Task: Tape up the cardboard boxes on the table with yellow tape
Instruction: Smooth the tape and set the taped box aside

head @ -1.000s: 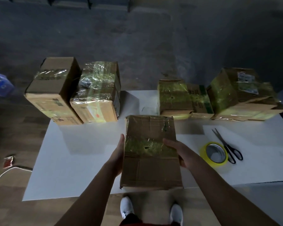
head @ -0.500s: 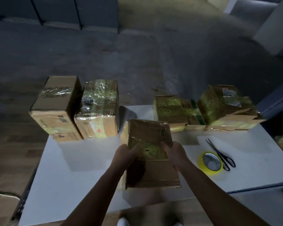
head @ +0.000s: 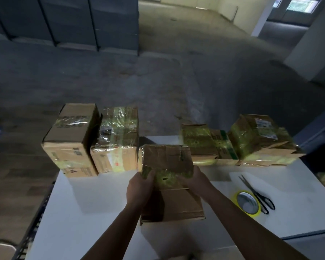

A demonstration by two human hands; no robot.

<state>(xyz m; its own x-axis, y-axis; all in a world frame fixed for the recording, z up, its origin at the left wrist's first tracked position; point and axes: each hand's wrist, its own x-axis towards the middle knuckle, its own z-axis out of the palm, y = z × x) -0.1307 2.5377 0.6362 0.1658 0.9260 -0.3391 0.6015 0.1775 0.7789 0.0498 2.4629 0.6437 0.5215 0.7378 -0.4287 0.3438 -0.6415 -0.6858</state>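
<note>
A long cardboard box (head: 178,203) with a band of yellow tape across its middle lies on the white table (head: 86,212) right in front of me. My left hand (head: 139,186) grips its left edge at the tape band, thumb on top. My right hand (head: 195,180) grips the right edge at the same band. A roll of yellow tape (head: 248,203) lies flat on the table to the right of the box, apart from both hands.
Black scissors (head: 257,194) lie beside the tape roll. Two taped boxes (head: 94,139) stand at the table's far left, three more (head: 238,141) at the far right. Beyond the table is a concrete floor with dark cabinets and a pillar.
The box has slid away from me toward the far boxes. Both hands shifted from its sides onto the top at the tape band. My head tilted up.
</note>
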